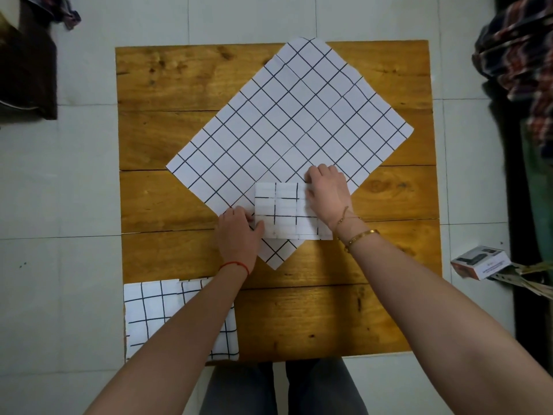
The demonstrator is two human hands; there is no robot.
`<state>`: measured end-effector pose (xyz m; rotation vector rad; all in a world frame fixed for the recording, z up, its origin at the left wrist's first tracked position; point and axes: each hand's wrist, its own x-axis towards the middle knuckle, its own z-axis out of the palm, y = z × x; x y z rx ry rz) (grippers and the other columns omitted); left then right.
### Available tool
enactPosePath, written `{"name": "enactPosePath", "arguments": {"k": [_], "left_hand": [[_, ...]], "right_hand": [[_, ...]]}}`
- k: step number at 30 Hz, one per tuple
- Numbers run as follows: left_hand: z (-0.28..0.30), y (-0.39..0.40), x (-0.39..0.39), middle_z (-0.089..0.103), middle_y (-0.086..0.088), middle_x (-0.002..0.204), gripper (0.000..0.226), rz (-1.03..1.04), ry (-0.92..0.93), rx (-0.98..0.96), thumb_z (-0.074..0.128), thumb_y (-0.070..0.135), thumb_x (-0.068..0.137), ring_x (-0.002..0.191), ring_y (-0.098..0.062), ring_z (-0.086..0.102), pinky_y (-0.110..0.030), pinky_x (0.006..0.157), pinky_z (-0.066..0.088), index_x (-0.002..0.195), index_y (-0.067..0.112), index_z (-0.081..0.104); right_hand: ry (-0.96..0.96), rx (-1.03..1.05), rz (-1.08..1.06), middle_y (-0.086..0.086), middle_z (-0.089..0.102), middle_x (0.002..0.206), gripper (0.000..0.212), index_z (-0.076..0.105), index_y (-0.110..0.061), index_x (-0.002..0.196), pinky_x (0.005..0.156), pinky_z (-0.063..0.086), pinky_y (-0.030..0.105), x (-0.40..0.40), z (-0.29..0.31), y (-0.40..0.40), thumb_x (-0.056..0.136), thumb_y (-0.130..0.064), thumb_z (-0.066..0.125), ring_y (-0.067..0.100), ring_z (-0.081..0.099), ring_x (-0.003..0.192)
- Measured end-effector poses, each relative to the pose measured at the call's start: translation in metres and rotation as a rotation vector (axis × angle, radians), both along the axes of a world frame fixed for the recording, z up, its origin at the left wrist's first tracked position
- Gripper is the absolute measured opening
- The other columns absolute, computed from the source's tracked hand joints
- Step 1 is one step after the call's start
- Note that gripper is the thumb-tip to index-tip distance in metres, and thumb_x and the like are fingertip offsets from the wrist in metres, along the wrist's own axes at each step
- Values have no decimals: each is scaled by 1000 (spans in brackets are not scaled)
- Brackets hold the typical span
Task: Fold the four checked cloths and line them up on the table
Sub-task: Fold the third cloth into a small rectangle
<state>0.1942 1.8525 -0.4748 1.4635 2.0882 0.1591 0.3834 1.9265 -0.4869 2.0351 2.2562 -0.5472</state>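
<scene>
A large white checked cloth (287,127) lies spread flat like a diamond across the wooden table (167,199). On its near corner sits a small folded checked cloth (284,211). My left hand (238,235) pinches the folded cloth's left edge. My right hand (327,193) lies on its right end with fingers curled over the far right corner. Two more folded checked cloths (155,307) lie side by side at the table's near left corner, partly under my left forearm.
The table stands on a pale tiled floor (59,181). A dark bag (27,64) is at the far left, plaid clothing (520,52) at the far right, and a small box (478,262) lies on the floor by the table's right edge.
</scene>
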Motion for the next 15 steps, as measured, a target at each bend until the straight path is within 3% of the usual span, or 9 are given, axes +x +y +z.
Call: {"name": "enactPosePath", "arguments": {"k": [8, 15], "left_hand": [[3, 1, 7, 59, 0, 92, 18, 30, -16, 27, 70, 27, 84, 91, -19, 54, -36, 82, 51, 94, 17, 59], [-1, -1, -1, 62, -1, 88, 13, 8, -55, 52, 71, 24, 83, 89, -19, 56, -37, 80, 52, 90, 15, 63]], "right_hand": [[-62, 52, 42, 7, 58, 98, 27, 57, -11, 100, 77, 38, 35, 1, -1, -2, 76, 1, 62, 27, 50, 91], [-34, -18, 112, 9, 57, 103, 26, 57, -8, 102, 82, 33, 33, 2, 6, 0, 80, 4, 52, 28, 48, 98]]}}
